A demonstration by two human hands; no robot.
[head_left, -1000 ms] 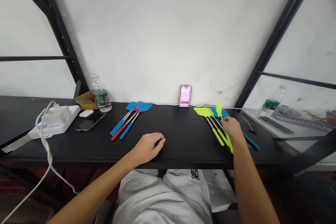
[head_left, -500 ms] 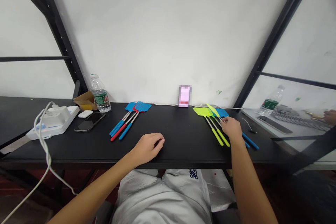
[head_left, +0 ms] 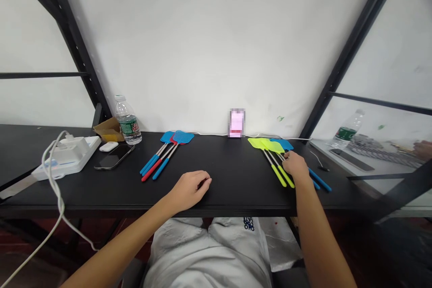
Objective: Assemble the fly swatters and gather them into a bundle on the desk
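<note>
My right hand (head_left: 295,166) is closed around the shaft of a yellow-green fly swatter (head_left: 274,146); its head lies flat over the neighbouring ones and its handle is hidden behind my hand and arm. Two more yellow-green fly swatters (head_left: 279,176) lie just to the left of that hand. Blue fly swatters (head_left: 320,180) stick out to the right, partly covered. Near the front edge rests my left hand (head_left: 191,191), fingers loosely curled with nothing in them. Beyond it, to the left, blue fly swatters (head_left: 183,137) and a red one (head_left: 151,172) lie fanned together.
A phone with a blurred screen (head_left: 236,123) leans on the wall at the back of the black table (head_left: 226,166). At left are a water bottle (head_left: 129,126), cardboard box (head_left: 110,130), dark phone (head_left: 115,157), white case (head_left: 108,146) and power strip (head_left: 72,157). A mirror-like panel (head_left: 381,135) stands right.
The head of the yellow-green fly swatter in my right hand has turned from edge-on to flat, down onto the pile. My left hand has stayed in place.
</note>
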